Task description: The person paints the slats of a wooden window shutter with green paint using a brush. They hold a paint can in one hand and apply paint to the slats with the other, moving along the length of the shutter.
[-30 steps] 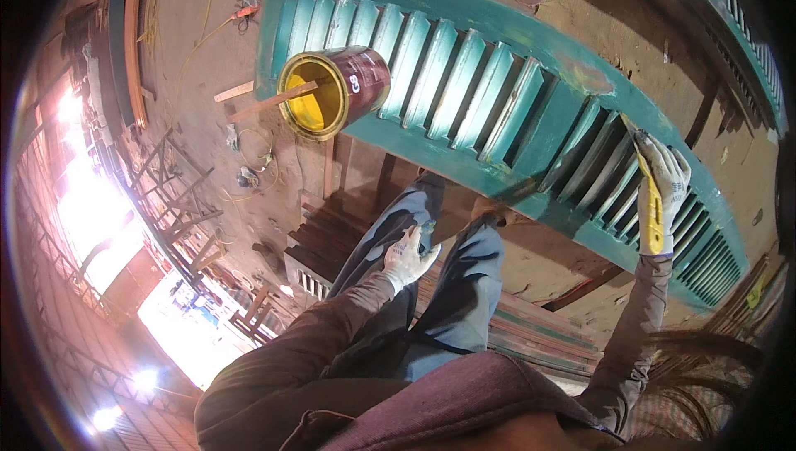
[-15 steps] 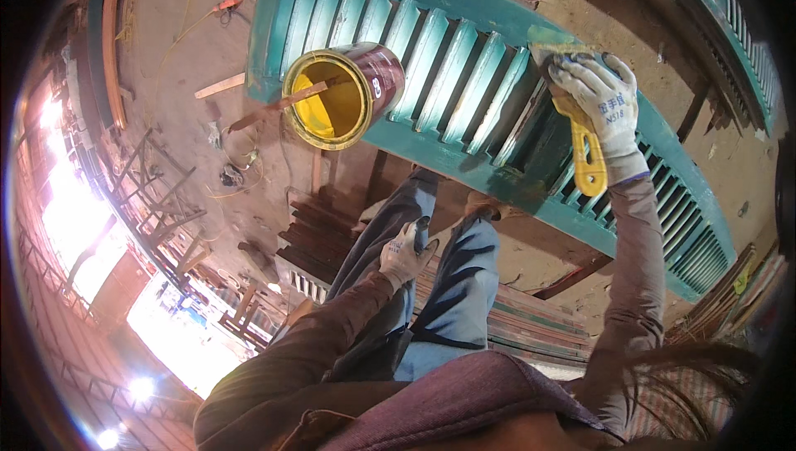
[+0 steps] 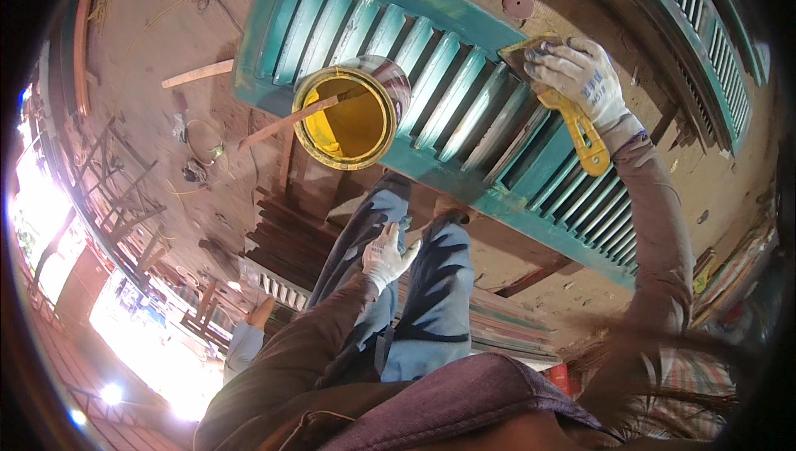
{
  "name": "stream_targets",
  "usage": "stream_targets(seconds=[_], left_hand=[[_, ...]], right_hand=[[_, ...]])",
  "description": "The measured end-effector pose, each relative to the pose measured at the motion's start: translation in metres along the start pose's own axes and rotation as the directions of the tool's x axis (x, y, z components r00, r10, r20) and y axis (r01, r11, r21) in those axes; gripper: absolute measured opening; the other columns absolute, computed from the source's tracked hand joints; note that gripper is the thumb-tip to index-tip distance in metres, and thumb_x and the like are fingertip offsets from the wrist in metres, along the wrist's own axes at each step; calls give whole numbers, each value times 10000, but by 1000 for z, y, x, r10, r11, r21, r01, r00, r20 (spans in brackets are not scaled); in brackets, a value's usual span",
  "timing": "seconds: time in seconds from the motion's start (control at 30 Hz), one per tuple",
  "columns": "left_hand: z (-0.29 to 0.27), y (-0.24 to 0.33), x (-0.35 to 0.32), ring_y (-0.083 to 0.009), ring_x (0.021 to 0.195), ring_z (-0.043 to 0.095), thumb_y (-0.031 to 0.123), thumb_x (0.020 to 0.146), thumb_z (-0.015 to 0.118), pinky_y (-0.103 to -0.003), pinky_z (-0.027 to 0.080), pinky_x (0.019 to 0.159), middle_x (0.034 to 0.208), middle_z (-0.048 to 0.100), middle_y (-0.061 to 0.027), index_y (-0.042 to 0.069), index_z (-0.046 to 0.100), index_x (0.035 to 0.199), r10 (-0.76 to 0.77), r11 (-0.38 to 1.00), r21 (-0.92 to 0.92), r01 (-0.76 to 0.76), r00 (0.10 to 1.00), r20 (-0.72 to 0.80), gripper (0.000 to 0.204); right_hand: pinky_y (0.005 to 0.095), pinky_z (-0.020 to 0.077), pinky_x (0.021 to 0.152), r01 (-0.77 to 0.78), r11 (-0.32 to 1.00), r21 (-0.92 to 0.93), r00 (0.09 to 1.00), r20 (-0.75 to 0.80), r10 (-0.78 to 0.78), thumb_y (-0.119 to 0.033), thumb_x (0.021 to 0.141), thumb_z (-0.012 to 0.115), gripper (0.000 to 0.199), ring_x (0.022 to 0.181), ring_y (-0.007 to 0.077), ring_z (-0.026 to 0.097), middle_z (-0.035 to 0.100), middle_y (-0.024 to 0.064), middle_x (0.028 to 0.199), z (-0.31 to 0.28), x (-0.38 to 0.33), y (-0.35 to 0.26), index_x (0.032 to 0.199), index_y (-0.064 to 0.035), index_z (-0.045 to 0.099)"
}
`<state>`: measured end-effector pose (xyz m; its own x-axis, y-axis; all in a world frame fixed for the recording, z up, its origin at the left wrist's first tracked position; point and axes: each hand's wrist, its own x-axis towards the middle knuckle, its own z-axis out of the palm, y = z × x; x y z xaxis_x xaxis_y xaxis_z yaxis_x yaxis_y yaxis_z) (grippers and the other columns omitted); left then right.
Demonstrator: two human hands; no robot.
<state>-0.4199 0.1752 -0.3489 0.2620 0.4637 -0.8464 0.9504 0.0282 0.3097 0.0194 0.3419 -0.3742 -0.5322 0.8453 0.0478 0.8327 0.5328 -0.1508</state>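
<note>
Yellow-handled brush [image 3: 572,119], light and stiff, sits gripped in the right hand [image 3: 576,78] against the shutter [image 3: 431,111]; left hand [image 3: 385,256] rests open.

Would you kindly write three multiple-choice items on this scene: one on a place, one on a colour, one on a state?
1. The paint can stands:
A. on the green shutter
B. on the floor
C. on the person's lap

2. The brush handle is:
A. red
B. yellow
C. black

3. The left hand:
A. grips the can
B. holds a stick
C. rests empty on the knee

Answers:
1 A, it sits on the slats.
2 B, yellow shows below the right hand.
3 C, its gloved fingers hold nothing.
</note>
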Motion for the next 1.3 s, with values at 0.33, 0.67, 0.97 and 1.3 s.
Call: stream_targets(seconds=[0.33, 0.67, 0.97, 1.3], left_hand=[[3, 5, 7, -368, 975, 624, 480, 851, 606, -435, 513, 809, 1169, 584, -150, 13, 493, 1239, -17, 1000, -26, 14, 994, -110, 617], [-6, 15, 11, -399, 1052, 593, 506, 854, 595, -438, 494, 873, 1236, 550, -249, -70, 469, 1250, -36, 995, -99, 30, 998, -59, 711], [4, 13, 3, -363, 987, 627, 497, 864, 574, -443, 515, 810, 1182, 584, -145, 63, 483, 1232, -56, 998, -45, 51, 991, -124, 577], [6, 8, 3, -366, 1001, 624, 494, 870, 557, -450, 513, 827, 1204, 582, -157, 65, 477, 1262, -30, 998, -60, 24, 994, -102, 587]], right_hand=[[389, 433, 986, -142, 939, 312, 927, 376, 16, -152, 797, 637, 180, 1123, 156, 595, 669, 13, 1106, -19, -92, 39, 973, -175, 670], [412, 438, 962, 185, 964, 194, 981, 18, -192, -145, 751, 678, 216, 1076, 185, 621, 691, 16, 1029, -10, 16, 40, 966, -164, 659], [383, 425, 949, 92, 989, 116, 980, 164, -111, -213, 766, 668, 231, 1109, 170, 609, 679, 9, 1122, -44, -62, 65, 995, -182, 674], [415, 435, 959, 192, 960, 204, 981, -57, -184, -196, 770, 697, 216, 1122, 223, 603, 678, 39, 1115, 1, 2, 34, 976, -144, 658]])
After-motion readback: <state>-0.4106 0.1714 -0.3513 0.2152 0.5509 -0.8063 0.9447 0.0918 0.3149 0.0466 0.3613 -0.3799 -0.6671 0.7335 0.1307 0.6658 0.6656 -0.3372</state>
